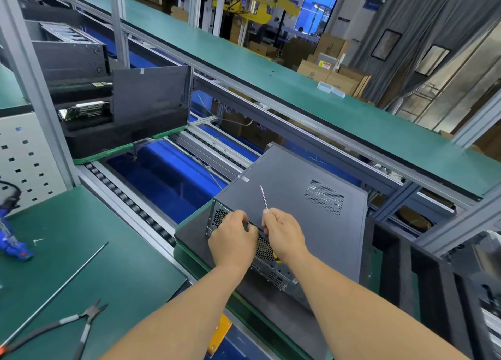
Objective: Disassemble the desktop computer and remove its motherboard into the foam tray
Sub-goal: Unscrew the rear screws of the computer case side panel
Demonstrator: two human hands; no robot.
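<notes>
Dark grey metal covers the desktop computer (292, 210), which lies on its side on a black foam pad (195, 233) in the lower middle of the frame, its side panel facing up and its rear panel with the vent holes and ports turned toward the person. Both hands meet at the near upper edge of the case. Fingers of the left hand (233, 241) are curled and pinch something small at this edge, but what it is I cannot tell. The right hand (284, 236) grips a thin screwdriver (264, 198); its shaft stands up and away over the side panel, and a bit of yellow handle shows under the palm. To the left of the case, the roller conveyor (130, 205) with its blue surface leaves open room. In the upper left, another black foam tray (92, 140) holds a dark panel (150, 99) standing upright. On the green mat (89, 273) at the lower left lie pliers (81, 324), a long thin rod (57, 292) and a blue tool (12, 240), all well apart from the case. At the right edge, black foam dividers (423, 278) stand just beside the computer.
</notes>
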